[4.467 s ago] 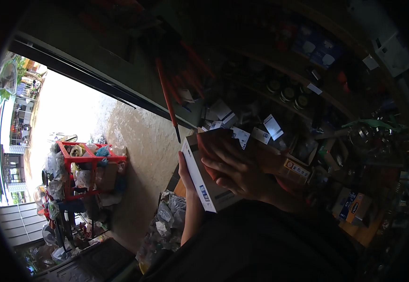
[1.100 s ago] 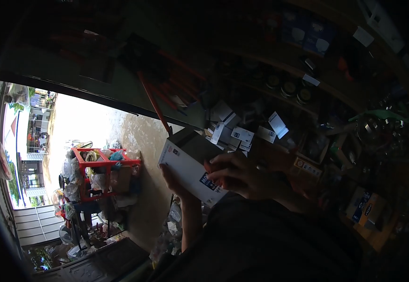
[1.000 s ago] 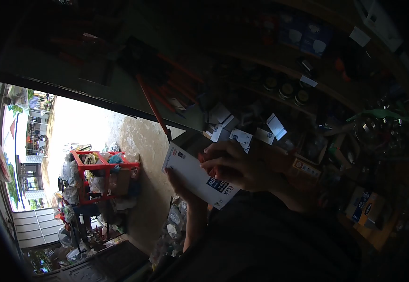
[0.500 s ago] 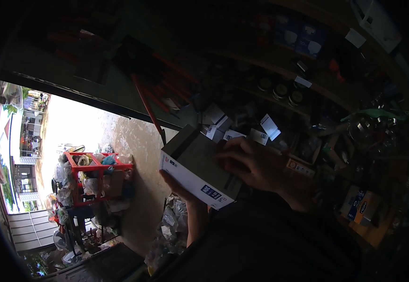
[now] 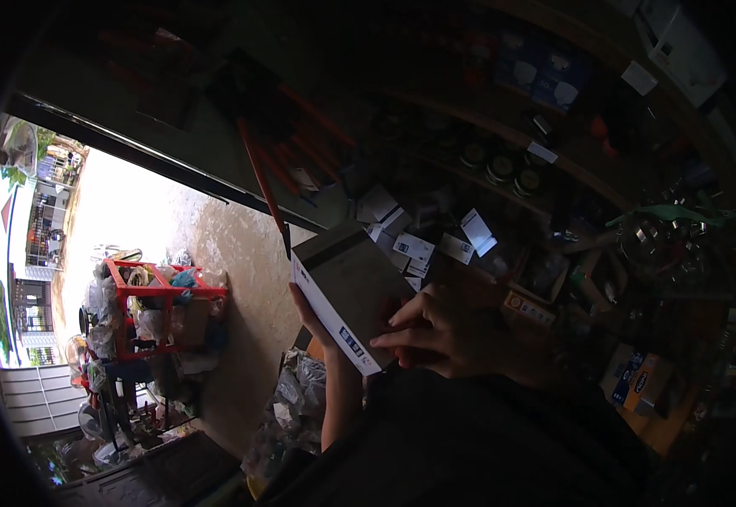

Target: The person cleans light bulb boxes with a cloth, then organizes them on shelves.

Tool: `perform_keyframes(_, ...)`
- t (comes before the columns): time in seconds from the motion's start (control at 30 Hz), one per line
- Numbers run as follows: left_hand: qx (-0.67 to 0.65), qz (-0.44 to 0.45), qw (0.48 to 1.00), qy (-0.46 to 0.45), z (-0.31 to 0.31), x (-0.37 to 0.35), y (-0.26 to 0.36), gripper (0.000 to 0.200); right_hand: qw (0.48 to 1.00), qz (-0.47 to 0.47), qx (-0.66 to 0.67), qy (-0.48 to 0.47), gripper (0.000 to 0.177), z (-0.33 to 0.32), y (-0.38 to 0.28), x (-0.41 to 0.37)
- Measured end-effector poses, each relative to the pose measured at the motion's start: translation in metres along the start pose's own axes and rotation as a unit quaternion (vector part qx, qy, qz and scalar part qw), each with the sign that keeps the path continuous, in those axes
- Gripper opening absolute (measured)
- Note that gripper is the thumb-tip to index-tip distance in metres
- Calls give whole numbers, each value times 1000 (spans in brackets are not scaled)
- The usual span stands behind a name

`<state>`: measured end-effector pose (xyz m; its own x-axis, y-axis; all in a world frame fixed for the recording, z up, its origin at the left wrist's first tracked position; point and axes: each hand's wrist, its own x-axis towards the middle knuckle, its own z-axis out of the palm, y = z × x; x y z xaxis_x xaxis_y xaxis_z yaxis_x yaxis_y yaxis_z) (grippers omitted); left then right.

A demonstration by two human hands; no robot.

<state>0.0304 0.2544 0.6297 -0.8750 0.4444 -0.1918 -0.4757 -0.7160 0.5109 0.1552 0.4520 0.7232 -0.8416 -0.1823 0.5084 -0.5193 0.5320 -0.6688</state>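
Observation:
A cardboard box (image 5: 347, 279), brown-grey on its large face with a dark strip near the far end, is tilted in front of me; a white side with blue printed labels faces left. My left hand (image 5: 315, 321) is closed around that white side and supports the box from the left and below. At the near right corner, my right hand (image 5: 435, 334) has bent fingers pressed on the box's edge. Its thumb and the exact grip are hard to see in the dark. Several small white printed boxes (image 5: 414, 248) lie just beyond the box.
Dim shelves with jars (image 5: 500, 166) run along the right. An orange-and-blue carton (image 5: 638, 380) stands at lower right, near open boxes (image 5: 541, 272). To the left are a red crate frame (image 5: 169, 291) with bags and a bright doorway. Plastic bags (image 5: 300, 384) sit beside my left forearm.
The box has turned so its large face shows more and its white side looks narrower. My right hand has moved from above the large face down to the near corner.

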Motion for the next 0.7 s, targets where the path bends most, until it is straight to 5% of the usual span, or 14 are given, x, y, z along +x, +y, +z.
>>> perform_keyframes(0.13, 52, -44, 996, 59, 10, -11, -6, 69, 999, 29, 9, -42, 47, -16, 7, 9)
perform_keyframes(0.23, -6, -109, 994, -20, -5, -18, -17, 65, 997, 72, 8, 5, 45, -7, 24, 13)
perform_keyframes(0.37, 39, -60, 997, 22, 2, -1, -6, 62, 999, -9, -6, -31, 44, -8, 8, 10)
perform_keyframes(0.53, 22, -149, 986, 74, 37, -18, -14, 72, 996, -21, 55, -62, 42, -13, 11, -5)
perform_keyframes(0.6, -88, -207, 974, -41, 28, -24, -32, 76, 999, 3, 11, -43, 44, -20, 22, 3)
perform_keyframes(0.67, 46, -198, 976, -74, 24, -33, -44, 81, 998, 56, -36, -10, 47, -15, 32, 6)
perform_keyframes(0.7, 234, -152, 959, -50, 30, -36, -46, 84, 997, 54, -51, -17, 49, -12, 32, 7)
